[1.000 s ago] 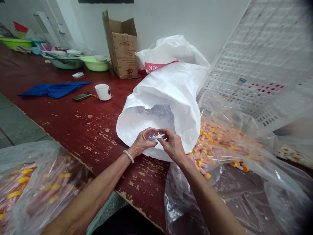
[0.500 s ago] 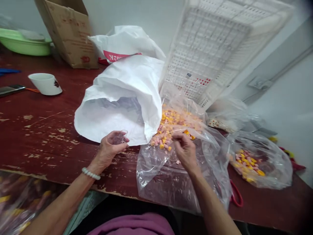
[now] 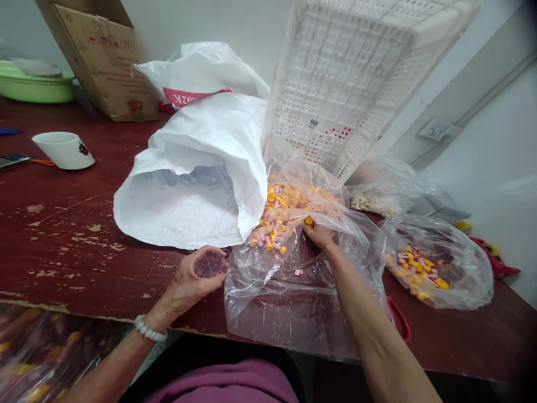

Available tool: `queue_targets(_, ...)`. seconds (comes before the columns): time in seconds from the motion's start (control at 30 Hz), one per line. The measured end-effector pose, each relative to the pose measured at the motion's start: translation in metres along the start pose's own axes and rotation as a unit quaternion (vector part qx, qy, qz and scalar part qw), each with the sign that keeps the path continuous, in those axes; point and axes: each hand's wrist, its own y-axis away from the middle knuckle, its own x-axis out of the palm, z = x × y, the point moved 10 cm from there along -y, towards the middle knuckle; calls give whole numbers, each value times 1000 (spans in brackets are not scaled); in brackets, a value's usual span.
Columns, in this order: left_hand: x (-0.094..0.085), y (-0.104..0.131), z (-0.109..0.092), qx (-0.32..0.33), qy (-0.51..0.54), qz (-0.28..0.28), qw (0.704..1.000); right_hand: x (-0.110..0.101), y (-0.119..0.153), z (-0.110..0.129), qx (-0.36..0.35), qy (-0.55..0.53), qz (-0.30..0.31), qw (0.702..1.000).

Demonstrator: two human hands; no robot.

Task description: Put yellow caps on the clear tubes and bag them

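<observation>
My left hand [image 3: 199, 274] curls around clear plastic tubes [image 3: 208, 263], held low in front of the white sack; how many there are is hard to make out. Inside the open white sack [image 3: 176, 224] lie several more clear tubes [image 3: 216, 178]. My right hand [image 3: 319, 235] reaches into a clear plastic bag [image 3: 268, 308], its fingertips at a yellow piece [image 3: 309, 220]. Those fingers are partly hidden, so their grip is unclear. Around them in the bag spreads a heap of small yellow and pink pieces [image 3: 274, 224].
A white plastic crate [image 3: 352, 73] leans behind the bag. To the right sits another clear bag [image 3: 465, 274] of yellow and pink pieces, beside a red handle [image 3: 400, 319]. At left are a white cup [image 3: 65, 151], a phone [image 3: 14, 162], a cardboard box [image 3: 104, 67] and a green basin [image 3: 37, 84].
My right hand has moved forward and down into the bag, to the yellow piece. My left hand has come lower, away from the sack's mouth, still holding clear tubes. The view has shifted slightly.
</observation>
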Motion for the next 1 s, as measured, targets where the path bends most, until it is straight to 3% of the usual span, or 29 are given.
queue_targets(0.1, -2, 2, 4, -14, 11, -12, 1000, 7, 21, 7, 11, 1, 17, 1000)
queue_targets(0.23, 4, 5, 7, -24, 7, -6, 1000, 7, 59, 29, -68, -37, 19, 997)
queue_targets(0.43, 18, 6, 5, -4, -11, 14, 1000, -18, 81, 29, -75, -41, -95, 992)
queue_targets(0.5, 22, 7, 0, 9, -31, 14, 999, -29, 82, 24, -55, -133, -120, 982)
queue_targets(0.63, 34, 11, -13, 25, -44, 14, 999, -39, 93, 36, -41, -368, -80, 925)
queue_targets(0.7, 41, 12, -17, 27, -45, 24, 998, -40, 107, 61, -53, -479, -27, 876)
queue_targets(0.77, 50, 14, -20, 29, -43, 38, 998, -43, 126, 92, -70, -590, 16, 804)
queue_targets(0.83, 58, 15, -21, 34, -39, 55, 997, -47, 145, 119, -84, -644, 25, 760)
queue_targets(1.0, 73, 17, -26, 40, 3, 77, 996, -40, 176, 158, -99, -650, 45, 752)
